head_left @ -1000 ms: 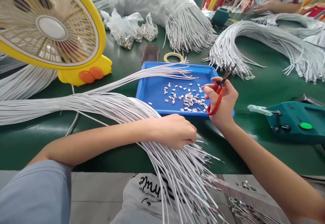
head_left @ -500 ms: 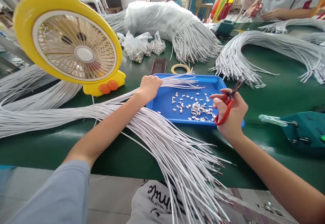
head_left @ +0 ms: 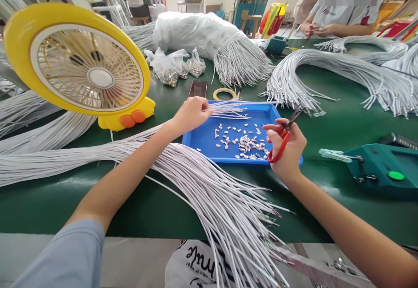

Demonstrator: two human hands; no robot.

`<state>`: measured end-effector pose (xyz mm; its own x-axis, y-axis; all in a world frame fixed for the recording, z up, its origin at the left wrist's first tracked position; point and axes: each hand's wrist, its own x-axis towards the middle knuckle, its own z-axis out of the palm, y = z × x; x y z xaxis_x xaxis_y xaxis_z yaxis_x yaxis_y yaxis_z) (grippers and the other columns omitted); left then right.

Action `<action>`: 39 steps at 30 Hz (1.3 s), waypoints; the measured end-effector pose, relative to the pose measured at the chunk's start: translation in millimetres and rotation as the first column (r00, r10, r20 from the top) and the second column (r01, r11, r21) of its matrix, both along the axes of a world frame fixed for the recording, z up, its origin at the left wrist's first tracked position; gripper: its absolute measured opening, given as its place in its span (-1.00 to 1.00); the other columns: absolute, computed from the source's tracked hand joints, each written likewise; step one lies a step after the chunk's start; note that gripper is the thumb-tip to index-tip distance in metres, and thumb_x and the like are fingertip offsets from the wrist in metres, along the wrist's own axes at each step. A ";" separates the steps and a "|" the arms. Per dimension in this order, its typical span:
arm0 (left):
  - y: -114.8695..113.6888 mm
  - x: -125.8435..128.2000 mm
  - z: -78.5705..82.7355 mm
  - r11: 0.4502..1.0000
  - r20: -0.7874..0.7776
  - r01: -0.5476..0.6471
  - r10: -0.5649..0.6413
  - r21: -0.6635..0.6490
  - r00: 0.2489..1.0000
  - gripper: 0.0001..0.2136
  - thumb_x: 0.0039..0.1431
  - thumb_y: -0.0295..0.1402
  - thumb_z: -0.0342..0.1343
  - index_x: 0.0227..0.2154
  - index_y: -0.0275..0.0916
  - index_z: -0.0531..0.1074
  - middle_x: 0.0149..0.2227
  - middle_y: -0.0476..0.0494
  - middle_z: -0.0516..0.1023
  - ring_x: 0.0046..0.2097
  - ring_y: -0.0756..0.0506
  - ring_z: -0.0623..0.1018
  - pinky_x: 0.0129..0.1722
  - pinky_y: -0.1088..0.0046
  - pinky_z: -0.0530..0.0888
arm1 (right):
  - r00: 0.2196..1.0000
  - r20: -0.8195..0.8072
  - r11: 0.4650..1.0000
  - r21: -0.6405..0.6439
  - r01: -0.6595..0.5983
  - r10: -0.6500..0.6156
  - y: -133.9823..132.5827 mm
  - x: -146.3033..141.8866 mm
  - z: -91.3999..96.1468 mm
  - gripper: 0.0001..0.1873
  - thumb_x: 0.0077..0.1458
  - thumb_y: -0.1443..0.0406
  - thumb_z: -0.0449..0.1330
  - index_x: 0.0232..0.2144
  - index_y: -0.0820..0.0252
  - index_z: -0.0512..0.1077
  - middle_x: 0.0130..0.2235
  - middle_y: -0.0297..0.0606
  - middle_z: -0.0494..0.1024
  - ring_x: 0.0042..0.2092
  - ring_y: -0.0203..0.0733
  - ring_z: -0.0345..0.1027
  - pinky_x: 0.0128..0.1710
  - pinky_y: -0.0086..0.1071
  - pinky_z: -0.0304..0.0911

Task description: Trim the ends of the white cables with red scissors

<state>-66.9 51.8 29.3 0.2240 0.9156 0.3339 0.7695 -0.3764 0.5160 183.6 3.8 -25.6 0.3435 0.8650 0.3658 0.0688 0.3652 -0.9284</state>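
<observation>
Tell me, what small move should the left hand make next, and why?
Perhaps the left hand should draw one wire from the thin white bunch toward the red-handled scissors: that hand is at the bunch, whose ends lie over the blue tray, and the right hand holds the scissors nearby.

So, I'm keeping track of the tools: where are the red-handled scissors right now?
In the head view, right of centre, the red-handled scissors are in the right hand, by the blue tray at its right end.
</observation>
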 end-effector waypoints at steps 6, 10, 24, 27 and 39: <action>-57.8 35.4 31.7 0.669 0.338 0.718 -0.641 -0.192 0.689 -0.80 0.13 -0.31 0.17 -0.50 -0.35 0.51 -0.54 -0.05 0.49 -0.50 0.09 0.36 -0.50 0.58 0.31 | 0.993 -0.097 0.997 0.021 0.070 -0.068 2.4 0.7 2.6 -0.73 -0.09 0.38 0.25 -0.27 0.15 0.37 -0.40 -0.37 0.55 -0.56 -0.39 0.20 -0.56 -0.45 0.08; -95.4 53.2 31.5 0.392 0.526 0.883 -0.709 -0.258 0.469 -0.79 0.17 -0.33 0.15 -0.36 -0.43 0.53 -0.45 -0.11 0.51 -0.47 0.10 0.37 -0.47 0.61 0.36 | 0.993 -0.110 0.999 0.009 0.040 -0.039 -0.7 -1.4 5.9 -0.73 -0.08 0.41 0.23 -0.25 0.15 0.38 -0.40 -0.36 0.55 -0.56 -0.39 0.18 -0.59 -0.44 0.03; -66.8 70.4 -15.2 0.678 0.896 0.687 -0.094 -0.262 0.435 -0.84 0.01 -0.36 0.31 -0.47 -0.39 0.54 -0.52 -0.08 0.54 -0.47 0.08 0.51 -0.42 0.61 0.47 | 0.994 -0.006 0.994 -0.015 -0.110 0.109 -8.6 -6.1 4.0 -0.72 -0.10 0.35 0.30 -0.26 0.11 0.41 -0.43 -0.41 0.55 -0.39 -0.29 0.43 -0.37 -0.39 0.29; -54.3 68.4 -26.6 0.710 0.900 0.627 0.022 -0.320 0.435 -0.79 -0.03 -0.33 0.34 -0.45 -0.40 0.53 -0.51 -0.07 0.56 -0.48 0.02 0.57 -0.42 0.53 0.53 | 0.976 0.063 0.978 -0.012 -0.209 0.209 -12.5 -8.0 4.4 -0.72 -0.08 0.36 0.30 -0.25 0.08 0.41 -0.42 -0.42 0.57 -0.35 -0.28 0.48 -0.28 -0.35 0.34; -59.8 65.6 -33.0 0.748 0.902 0.601 -0.007 -0.282 0.431 -0.78 0.08 -0.25 0.28 -0.36 -0.36 0.57 -0.46 -0.05 0.53 -0.59 0.11 0.49 -0.65 0.65 0.25 | 0.947 0.167 0.954 0.077 -0.290 0.274 -23.2 -13.0 6.8 -0.73 -0.02 0.35 0.29 -0.22 0.05 0.41 -0.37 -0.45 0.58 -0.36 -0.35 0.46 -0.40 -0.43 0.33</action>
<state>-1.4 -8.1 -3.7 0.4226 0.9048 0.0533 -0.2413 0.0556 0.9689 170.6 -19.4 -18.8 0.0242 0.8751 0.4833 0.0873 0.4797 -0.8731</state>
